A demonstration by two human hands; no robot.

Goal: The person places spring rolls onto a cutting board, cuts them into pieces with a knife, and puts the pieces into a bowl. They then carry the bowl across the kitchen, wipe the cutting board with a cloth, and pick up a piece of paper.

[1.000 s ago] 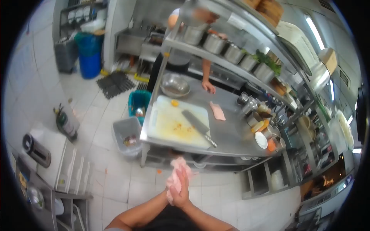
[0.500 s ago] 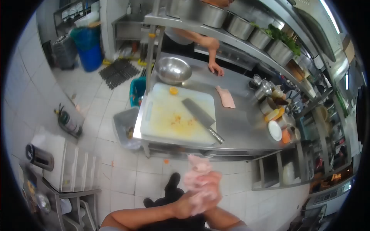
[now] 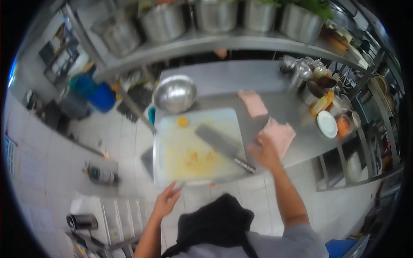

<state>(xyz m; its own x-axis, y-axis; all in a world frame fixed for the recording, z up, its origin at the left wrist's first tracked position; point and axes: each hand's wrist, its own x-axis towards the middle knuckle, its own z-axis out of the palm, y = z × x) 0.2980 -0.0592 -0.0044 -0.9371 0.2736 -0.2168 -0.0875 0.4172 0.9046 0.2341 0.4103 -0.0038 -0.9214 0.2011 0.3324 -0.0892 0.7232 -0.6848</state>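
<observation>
My right hand (image 3: 267, 154) is over the counter, blurred, at the left edge of a crumpled pink cloth (image 3: 279, 135). Its fingers look stretched out toward the cleaver; whether they touch the cloth I cannot make out. Low at the left, my left hand (image 3: 167, 201) hangs in front of the board's near edge, fingers apart and holding nothing. On the white, yellow-stained cutting board (image 3: 172, 146) rests a cleaver (image 3: 219, 142), its handle (image 3: 245, 165) reaching past the board's right side. A second, folded pink cloth (image 3: 253, 103) lies farther back.
A steel bowl (image 3: 175, 93) stands behind the board, and a cut orange-yellow fruit (image 3: 182, 121) sits on it. To the right are a white plate (image 3: 327, 124) and several containers. Overhead, a shelf (image 3: 241, 42) carries steel pots. A fire extinguisher (image 3: 101, 174) stands at left.
The crumpled cloth, earlier bunched in both hands near my body, is now on the counter. My hands have parted, the left moving left. My view has shifted closer to the counter.
</observation>
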